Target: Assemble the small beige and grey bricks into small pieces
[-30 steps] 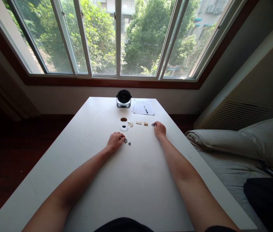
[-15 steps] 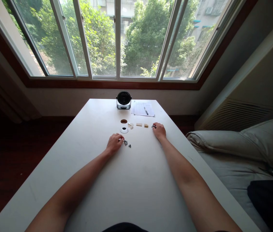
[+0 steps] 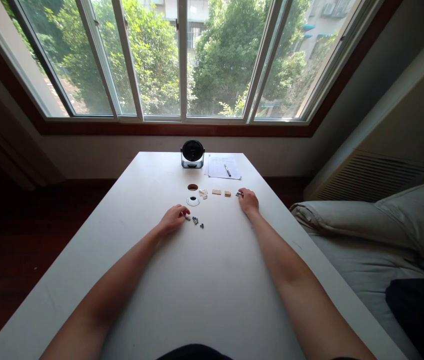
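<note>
On a white table [image 3: 204, 290] lie several tiny toy building pieces. My left hand [image 3: 173, 219] rests on the tabletop, its fingertips beside a small grey brick [image 3: 187, 217]. Two more dark grey bricks [image 3: 195, 220] lie just to its right. My right hand [image 3: 248, 201] has a small dark brick [image 3: 239, 194] at its fingertips. Further up are a tan studded plate [image 3: 216, 192], a tan brick [image 3: 227, 193], small white pieces [image 3: 203, 193], a brown round disc [image 3: 193, 187] and a white ring [image 3: 193, 201] with a dark centre.
A round black desk fan [image 3: 192, 154] stands at the table's far edge, next to a sheet of paper [image 3: 222, 167] with a pen [image 3: 227, 170] on it. A bed with a pillow [image 3: 377, 220] lies beyond the right edge. Dark wooden floor lies left.
My left hand has drawn back slightly to the left, away from the grey bricks. My right hand has barely moved.
</note>
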`<state>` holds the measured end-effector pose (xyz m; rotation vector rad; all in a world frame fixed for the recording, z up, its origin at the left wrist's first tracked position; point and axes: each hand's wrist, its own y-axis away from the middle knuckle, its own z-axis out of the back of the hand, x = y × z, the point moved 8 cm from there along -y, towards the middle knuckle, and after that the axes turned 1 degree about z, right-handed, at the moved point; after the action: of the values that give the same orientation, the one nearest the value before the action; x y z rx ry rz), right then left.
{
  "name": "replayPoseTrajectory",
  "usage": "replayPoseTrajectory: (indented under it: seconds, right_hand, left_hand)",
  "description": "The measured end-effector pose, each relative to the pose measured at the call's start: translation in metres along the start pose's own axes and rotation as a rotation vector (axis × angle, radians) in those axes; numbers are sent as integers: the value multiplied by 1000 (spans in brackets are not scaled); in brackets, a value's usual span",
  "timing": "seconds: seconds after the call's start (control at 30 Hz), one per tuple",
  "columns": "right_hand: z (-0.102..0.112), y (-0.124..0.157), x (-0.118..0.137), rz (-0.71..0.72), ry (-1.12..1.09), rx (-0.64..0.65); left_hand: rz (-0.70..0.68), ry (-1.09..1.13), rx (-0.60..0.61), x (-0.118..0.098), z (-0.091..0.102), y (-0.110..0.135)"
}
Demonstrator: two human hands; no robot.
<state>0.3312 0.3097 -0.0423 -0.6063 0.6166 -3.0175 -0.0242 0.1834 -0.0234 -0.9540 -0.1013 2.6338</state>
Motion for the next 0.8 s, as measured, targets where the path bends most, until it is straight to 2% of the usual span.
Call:
replayPoseTrajectory:
  seconds: [0.1, 0.23, 0.33, 0.4, 0.47, 0.63, 0.7, 0.8]
  right_hand:
    - [10, 6, -2, -27, -62, -73]
    - [30, 20, 4, -29, -181, -219]
    - [49, 31, 29, 67, -313, -353]
    - [55, 39, 57, 152, -404, -378]
    - [55, 50, 92, 225, -488, -338]
    - [43, 91, 182, 453, -652, -83]
    - [40, 103, 200, 491, -649, -44]
    - [31, 110, 204, 491, -610, -15]
  left_hand:
    - [-47, -15, 14, 0, 3, 1]
    - [-71, -55, -26, -2, 3, 1]
    - [-85, -66, -46, -4, 1, 2]
    - [-102, -60, -56, -5, 0, 2]
    - [-113, -55, -65, -4, 1, 2]
    - [-106, -63, -65, -2, 0, 2]
    - [-89, -72, -76, -2, 1, 2]
    - [-76, -108, -78, -2, 0, 2]
